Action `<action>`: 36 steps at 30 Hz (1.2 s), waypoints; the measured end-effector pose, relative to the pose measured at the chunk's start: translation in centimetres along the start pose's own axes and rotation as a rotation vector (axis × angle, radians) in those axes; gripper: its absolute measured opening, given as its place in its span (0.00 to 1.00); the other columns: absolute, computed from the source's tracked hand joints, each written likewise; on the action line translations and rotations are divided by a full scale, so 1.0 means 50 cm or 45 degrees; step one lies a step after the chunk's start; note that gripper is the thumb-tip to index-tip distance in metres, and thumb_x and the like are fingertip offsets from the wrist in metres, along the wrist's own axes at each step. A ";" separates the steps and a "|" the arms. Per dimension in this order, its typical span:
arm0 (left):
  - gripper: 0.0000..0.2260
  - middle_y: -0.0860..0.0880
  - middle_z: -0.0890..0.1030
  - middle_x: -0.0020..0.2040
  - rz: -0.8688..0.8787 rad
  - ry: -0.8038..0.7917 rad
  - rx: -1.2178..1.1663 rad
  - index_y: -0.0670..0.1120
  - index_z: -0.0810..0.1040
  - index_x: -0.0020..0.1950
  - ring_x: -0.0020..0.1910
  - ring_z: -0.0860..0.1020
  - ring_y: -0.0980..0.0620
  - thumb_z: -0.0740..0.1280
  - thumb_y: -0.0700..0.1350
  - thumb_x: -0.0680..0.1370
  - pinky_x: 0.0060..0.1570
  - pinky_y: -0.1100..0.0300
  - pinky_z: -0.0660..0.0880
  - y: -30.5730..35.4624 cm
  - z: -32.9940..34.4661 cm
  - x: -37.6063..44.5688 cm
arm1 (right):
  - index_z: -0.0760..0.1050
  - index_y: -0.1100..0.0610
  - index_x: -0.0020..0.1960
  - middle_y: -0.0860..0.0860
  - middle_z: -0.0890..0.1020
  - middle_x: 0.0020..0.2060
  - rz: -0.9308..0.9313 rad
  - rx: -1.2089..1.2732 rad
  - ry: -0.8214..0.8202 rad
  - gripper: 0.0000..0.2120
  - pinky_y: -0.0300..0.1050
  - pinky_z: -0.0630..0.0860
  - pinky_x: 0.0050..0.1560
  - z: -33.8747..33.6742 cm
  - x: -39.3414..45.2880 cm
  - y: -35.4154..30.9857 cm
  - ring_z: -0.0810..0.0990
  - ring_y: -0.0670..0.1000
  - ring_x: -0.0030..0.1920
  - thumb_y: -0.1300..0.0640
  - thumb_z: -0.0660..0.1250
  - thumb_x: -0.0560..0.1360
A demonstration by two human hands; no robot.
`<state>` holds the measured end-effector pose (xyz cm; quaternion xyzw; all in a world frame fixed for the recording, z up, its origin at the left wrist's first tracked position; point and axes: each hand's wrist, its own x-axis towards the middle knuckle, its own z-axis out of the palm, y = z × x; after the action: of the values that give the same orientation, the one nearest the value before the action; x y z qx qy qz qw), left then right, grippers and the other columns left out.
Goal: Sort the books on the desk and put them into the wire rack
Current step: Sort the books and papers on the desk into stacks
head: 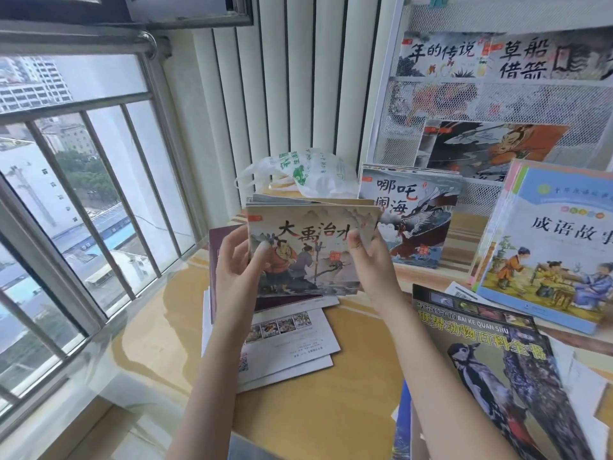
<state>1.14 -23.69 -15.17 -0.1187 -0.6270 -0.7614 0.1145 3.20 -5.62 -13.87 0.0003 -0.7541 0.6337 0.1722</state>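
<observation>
Left hand [236,260] and right hand [370,260] clasping opposite edges of a thin stack of ink-painting picture books [310,250], raised over scattered white papers [285,343] mid-desk (yellow wooden desk [315,410]). Further right: white mesh wire rack [497,104] at the back edge, books already inside.

Bare desk [308,410] lies open in front of me, between my two forearms, with room to reach forward. To my left, loose papers [292,343] spread flat under my left hand [237,263]. To my right, a woodpecker book [497,376] lies in the way, with a blue storybook [547,247] propped beyond it. A dragon book [414,220] stands upright before the wire rack [497,104], blocking its lower shelf. A plastic bag [308,172] fills the far corner. Window bars [99,180] close the left side.
</observation>
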 end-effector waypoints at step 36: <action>0.33 0.44 0.62 0.74 0.116 -0.200 0.472 0.42 0.51 0.77 0.73 0.61 0.48 0.65 0.46 0.77 0.72 0.48 0.60 -0.197 0.361 0.104 | 0.41 0.50 0.77 0.50 0.49 0.77 0.128 -0.346 0.602 0.30 0.42 0.50 0.71 -0.215 0.118 0.148 0.51 0.49 0.76 0.52 0.55 0.81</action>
<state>-6.28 -4.24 -19.25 -0.1830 -0.7574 -0.6153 0.1194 -1.19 7.42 -17.93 -0.2082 -0.7702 0.5169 0.3103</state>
